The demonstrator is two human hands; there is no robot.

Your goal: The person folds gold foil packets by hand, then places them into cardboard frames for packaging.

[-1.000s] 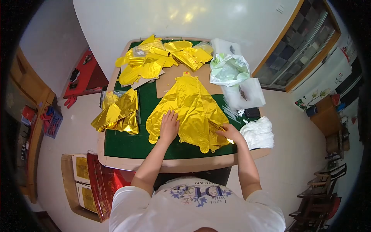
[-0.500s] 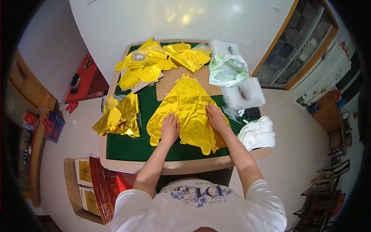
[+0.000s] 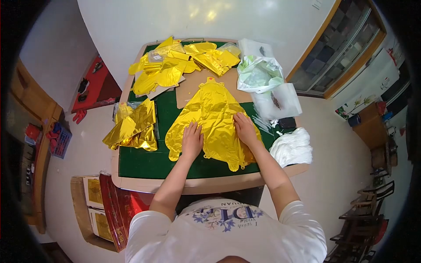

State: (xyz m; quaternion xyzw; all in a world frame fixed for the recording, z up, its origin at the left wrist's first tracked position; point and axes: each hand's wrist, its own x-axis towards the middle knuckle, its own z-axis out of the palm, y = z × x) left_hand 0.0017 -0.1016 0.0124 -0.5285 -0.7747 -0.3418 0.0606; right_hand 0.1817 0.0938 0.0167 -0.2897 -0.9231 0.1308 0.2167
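Note:
A flat, uninflated gold foil balloon [image 3: 215,114] lies spread over the green table top, its small tabbed end pointing away from me. My left hand [image 3: 192,139] rests palm down on its left part, fingers stretched out. On the right part lies my right hand [image 3: 245,129], also flat with its fingers extended. Neither hand grips the foil. More gold foil balloons [image 3: 164,72] are heaped at the back left, and another folded gold foil piece [image 3: 136,129] sits at the left edge of the table.
Cardboard [image 3: 186,94] lies beneath the balloon's far end. Along the right stand a plastic bag [image 3: 259,74], a clear-white packet [image 3: 280,101], a small black object [image 3: 287,123] and a white bundle [image 3: 293,148]. An open carton [image 3: 81,206] is on the floor at left.
The view has tilted slightly, so the table appears a little higher. Both hands stay flat on the foil balloon, with hardly any movement across it.

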